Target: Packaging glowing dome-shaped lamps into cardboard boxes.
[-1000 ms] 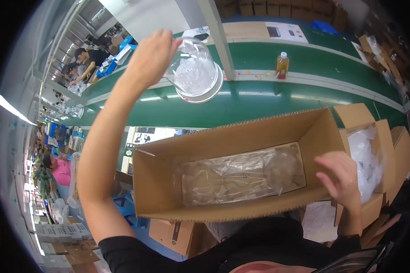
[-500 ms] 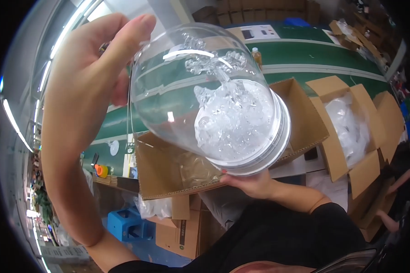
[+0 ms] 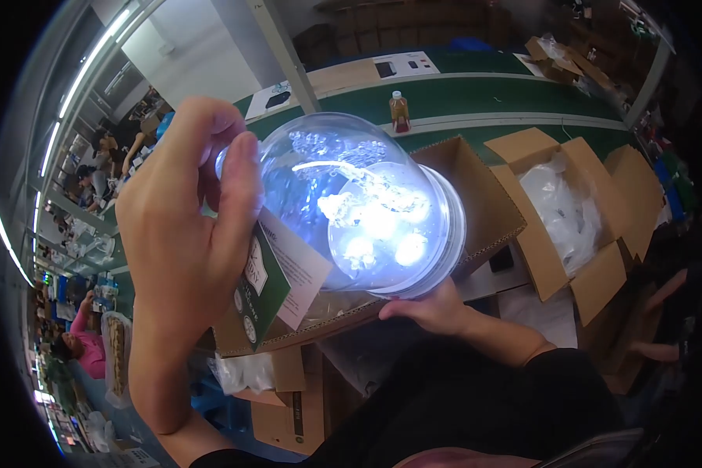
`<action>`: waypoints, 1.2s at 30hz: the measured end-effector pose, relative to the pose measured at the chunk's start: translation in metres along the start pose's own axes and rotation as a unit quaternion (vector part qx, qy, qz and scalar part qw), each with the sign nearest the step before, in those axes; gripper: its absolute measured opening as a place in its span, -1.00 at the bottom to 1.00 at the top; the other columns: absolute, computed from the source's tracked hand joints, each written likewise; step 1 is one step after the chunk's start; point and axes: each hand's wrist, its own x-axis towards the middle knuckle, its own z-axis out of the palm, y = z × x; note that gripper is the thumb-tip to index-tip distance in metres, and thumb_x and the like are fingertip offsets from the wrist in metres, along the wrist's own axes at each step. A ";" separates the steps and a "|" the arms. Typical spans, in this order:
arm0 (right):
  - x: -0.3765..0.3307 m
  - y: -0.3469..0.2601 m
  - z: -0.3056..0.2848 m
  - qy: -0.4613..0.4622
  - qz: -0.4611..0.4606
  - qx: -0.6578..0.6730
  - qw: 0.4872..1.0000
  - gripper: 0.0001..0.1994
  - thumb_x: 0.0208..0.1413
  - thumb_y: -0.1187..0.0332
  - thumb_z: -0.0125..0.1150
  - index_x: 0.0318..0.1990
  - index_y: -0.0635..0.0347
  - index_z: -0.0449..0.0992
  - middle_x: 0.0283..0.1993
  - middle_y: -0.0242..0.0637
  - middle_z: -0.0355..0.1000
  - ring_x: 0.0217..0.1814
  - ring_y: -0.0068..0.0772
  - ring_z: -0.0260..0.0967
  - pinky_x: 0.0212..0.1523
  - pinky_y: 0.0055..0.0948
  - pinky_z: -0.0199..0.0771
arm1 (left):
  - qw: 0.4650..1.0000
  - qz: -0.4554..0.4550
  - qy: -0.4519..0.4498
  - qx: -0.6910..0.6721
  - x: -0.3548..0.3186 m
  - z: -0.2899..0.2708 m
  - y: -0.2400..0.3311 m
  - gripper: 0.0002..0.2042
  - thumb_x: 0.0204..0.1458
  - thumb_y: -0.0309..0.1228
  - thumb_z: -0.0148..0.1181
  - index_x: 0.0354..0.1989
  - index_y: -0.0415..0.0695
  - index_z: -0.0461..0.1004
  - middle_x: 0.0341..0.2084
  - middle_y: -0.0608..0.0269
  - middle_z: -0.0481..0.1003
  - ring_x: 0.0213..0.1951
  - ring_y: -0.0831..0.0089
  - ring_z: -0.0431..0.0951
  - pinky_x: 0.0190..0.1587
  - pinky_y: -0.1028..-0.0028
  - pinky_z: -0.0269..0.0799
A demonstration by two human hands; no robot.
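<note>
Head view, lit dome (image 3: pixel 343 168), between 2 hands (image 3: pixel 175 207) (image 3: pixel 437 312)

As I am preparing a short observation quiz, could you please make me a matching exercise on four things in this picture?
1. clear dome
2. left hand
3. right hand
4. bottle

A. at the white base's lower edge
B. upright, with a pale cap
C. lit up inside
D. at the dome's rounded end

Pairs: 1-C, 2-D, 3-A, 4-B
</note>
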 end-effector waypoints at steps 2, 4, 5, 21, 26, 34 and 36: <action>0.000 -0.002 0.004 0.012 0.002 0.026 1.000 -0.48 -0.14 0.44 0.57 0.01 0.30 0.47 -0.13 -0.34 0.50 -0.07 -0.47 0.43 0.01 -0.43 0.44 | 0.999 0.017 0.032 -0.002 -0.002 0.008 -0.006 -0.89 0.19 -0.44 0.12 -0.24 -0.22 0.40 -0.57 0.27 0.41 -0.58 0.59 0.34 -0.49 0.57 0.22; 0.000 -0.006 0.005 0.023 0.003 0.051 0.998 -0.47 -0.16 0.44 0.58 0.00 0.30 0.47 -0.14 -0.34 0.50 -0.08 -0.47 0.43 0.00 -0.42 0.44 | 0.997 0.034 0.066 -0.002 -0.004 0.010 -0.010 -0.89 0.14 -0.44 0.18 -0.29 -0.21 0.42 -0.61 0.27 0.41 -0.67 0.57 0.30 -0.59 0.54 0.16; 0.000 -0.008 0.005 0.017 0.009 0.034 0.999 -0.47 -0.16 0.45 0.58 0.00 0.31 0.47 -0.12 -0.32 0.51 -0.06 -0.45 0.44 0.01 -0.40 0.45 | 0.997 0.038 0.065 -0.016 -0.006 0.010 -0.012 -0.89 0.13 -0.44 0.19 -0.29 -0.20 0.43 -0.59 0.29 0.42 -0.66 0.60 0.29 -0.60 0.56 0.14; 0.021 0.017 -0.018 -0.045 -0.078 -0.138 0.986 -0.52 -0.04 0.58 0.37 0.11 0.28 0.45 0.22 -0.03 0.35 0.25 -0.06 0.34 0.22 -0.18 0.38 | 0.953 -0.068 0.287 -0.068 -0.133 0.044 -0.061 -0.71 0.32 -0.21 -0.12 -0.17 -0.25 0.29 -0.49 0.24 0.27 -0.46 0.55 0.27 -0.36 0.48 0.22; 0.048 -0.033 0.021 0.050 -0.454 -0.417 0.786 -0.36 -0.15 0.47 0.36 0.21 0.17 0.40 0.33 0.03 0.27 0.26 0.08 0.28 0.08 -0.15 0.43 | 0.898 -0.190 0.371 -0.143 -0.149 0.073 -0.114 -0.85 0.27 -0.35 -0.05 -0.22 -0.18 0.31 -0.43 0.30 0.32 -0.42 0.58 0.32 -0.34 0.58 0.31; 0.035 -0.049 0.065 -0.005 -0.496 -0.415 0.762 -0.68 0.05 0.36 0.24 -0.02 0.10 0.38 0.22 -0.09 0.43 0.23 -0.07 0.29 -0.11 -0.37 0.37 | 0.891 -0.202 0.400 -0.081 -0.145 0.069 -0.133 -0.85 0.27 -0.34 -0.04 -0.22 -0.18 0.31 -0.42 0.28 0.33 -0.41 0.59 0.33 -0.38 0.58 0.29; 0.039 -0.048 0.064 -0.014 -0.498 -0.421 0.758 -0.62 -0.04 0.34 0.30 -0.02 0.11 0.40 0.20 -0.01 0.44 0.21 0.00 0.30 -0.11 -0.32 0.41 | 0.887 -0.207 0.405 -0.082 -0.164 0.058 -0.135 -0.84 0.27 -0.34 -0.04 -0.22 -0.18 0.31 -0.42 0.27 0.33 -0.41 0.59 0.34 -0.39 0.59 0.29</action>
